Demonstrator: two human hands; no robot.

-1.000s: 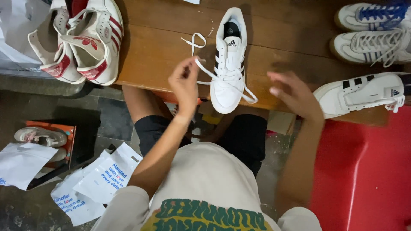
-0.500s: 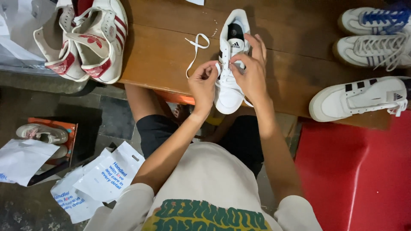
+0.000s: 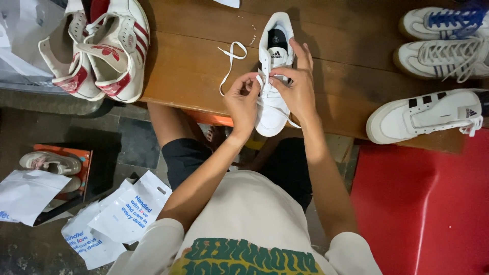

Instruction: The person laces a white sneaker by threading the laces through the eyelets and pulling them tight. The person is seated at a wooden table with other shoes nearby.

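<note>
A white sneaker (image 3: 273, 109) lies on the wooden table (image 3: 193, 66), toe towards me. My left hand (image 3: 243, 102) pinches its white shoelace (image 3: 230, 58) at the shoe's left side; the lace's free end loops over the wood to the left. My right hand (image 3: 296, 86) rests over the shoe's lacing, fingertips pinching lace at the eyelets and fingers reaching towards the tongue. Both hands meet over the middle of the shoe.
A pair of white-and-red sneakers (image 3: 104, 48) lies at the table's left end. Three white sneakers (image 3: 433, 114) sit at the right. A red plastic stool (image 3: 423, 203) stands at the lower right. White bags (image 3: 119, 214) and a shoe (image 3: 51, 162) in a box lie on the floor.
A second ago my hands were apart and off the shoe, the left holding the lace up. Both then closed in on the shoe's lacing and now pinch the lace there.
</note>
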